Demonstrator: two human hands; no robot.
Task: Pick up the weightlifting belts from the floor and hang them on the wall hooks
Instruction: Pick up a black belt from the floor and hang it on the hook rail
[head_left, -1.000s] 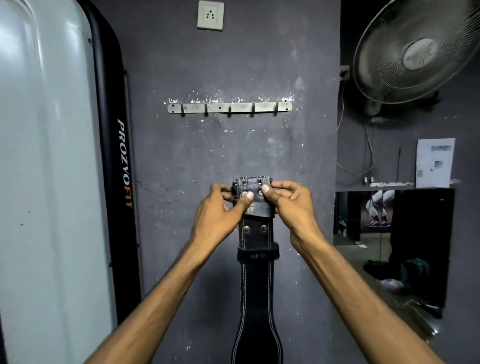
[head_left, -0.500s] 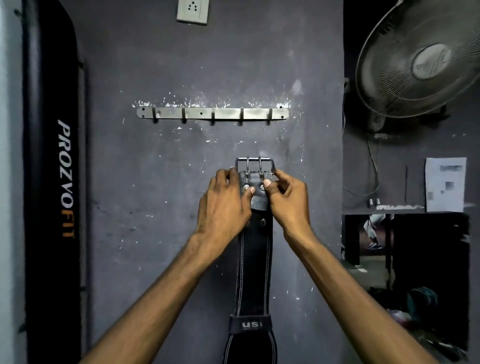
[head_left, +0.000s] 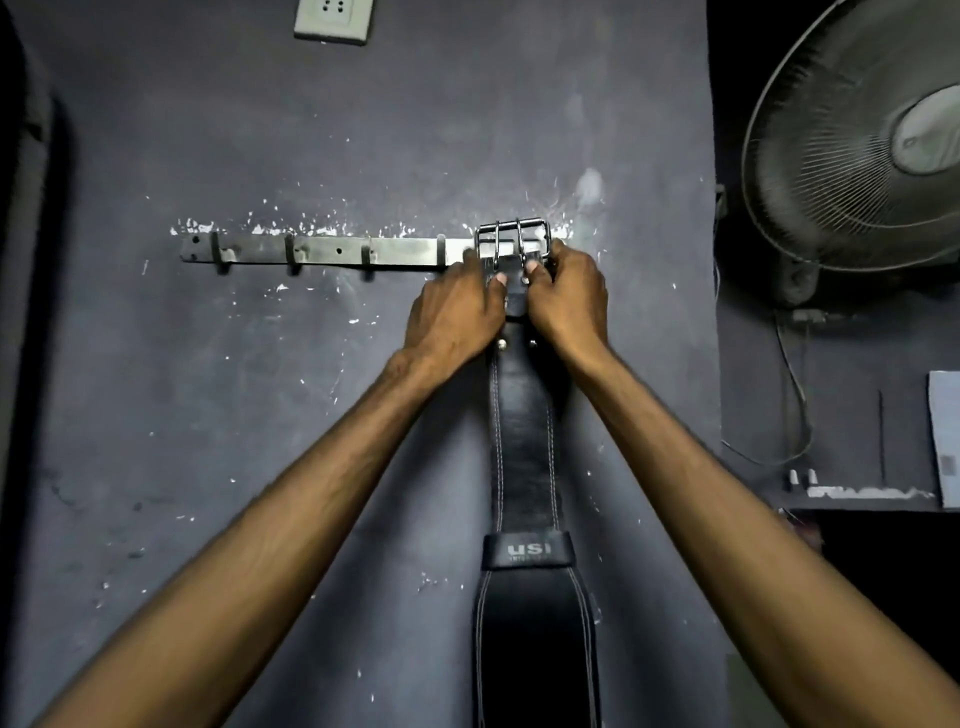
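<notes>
A: Where is the belt (head_left: 524, 441) against the hook rail (head_left: 332, 252)?

B: Its metal buckle (head_left: 513, 244) sits over the right end of the rail, covering that end. The black strap hangs straight down from there along the grey wall (head_left: 260, 415). A loop (head_left: 527, 550) marked "USI" wraps the strap well below the rail, and under the loop the belt widens.

A: And the hands?

B: Both are just below the right end of the rail. The left hand (head_left: 454, 312) is closed on the left side of the strap right under the buckle, thumb on the front. The right hand (head_left: 569, 296) is closed on the right side in the same way. Both hold the belt.

A: Is the buckle caught on a hook?

B: I cannot tell. The buckle and the fingers hide that end of the rail.

A: What of the other hooks (head_left: 293, 254)?

B: Four show to the left of the buckle along the rail, all bare.

A: Anything else near the rail?

B: A white socket (head_left: 332, 21) is high above it on the wall. A fan (head_left: 862, 140) hangs to the right of the rail, beyond the wall's corner. White scrapes (head_left: 291, 228) mark the paint along the rail's top edge.
</notes>
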